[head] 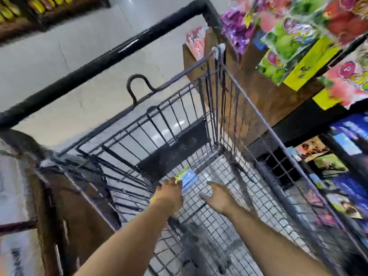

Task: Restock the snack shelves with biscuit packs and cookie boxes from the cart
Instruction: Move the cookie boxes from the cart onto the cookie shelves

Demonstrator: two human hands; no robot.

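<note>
1. At the far left stands a brown shelf unit (65, 196), blurred by motion. A thick black bar (99, 58) slants above it across the pale floor (39, 56).
2. The wire cart (245, 100) fills the middle, seen from above and tilted. Its dark seat flap (175, 150) hangs against the far end of the basket.
3. The left grip (169, 194), a bare hand on a bare forearm, reaches down into the basket near the foot of the flap. Its fingers bend down onto the near end of a biscuit pack (189, 175). The blur hides whether they have closed on it, so I cannot tell if the pack is held or only touched.
4. The biscuit pack, yellow-green and pale blue, lies low in the cart by the wire bottom, just under the flap. It sits between the two grips, touching the left one and apart from the right. A sliver of the same yellow-green shows under the left wrist.
5. The right grip (219, 198) hovers over the wire bottom just right of the pack, fingers and thumb spread wide, holding nothing.
6. On the right, close beside the cart's side, is the wooden snack shelf (258, 90). Bright sweet bags (288, 42) in green, pink and purple sit on its upper level, with yellow tags (310, 62) at the edge.
7. Below them, lower shelves hold blue and mixed-colour boxes (350, 140), too blurred to read.
</note>
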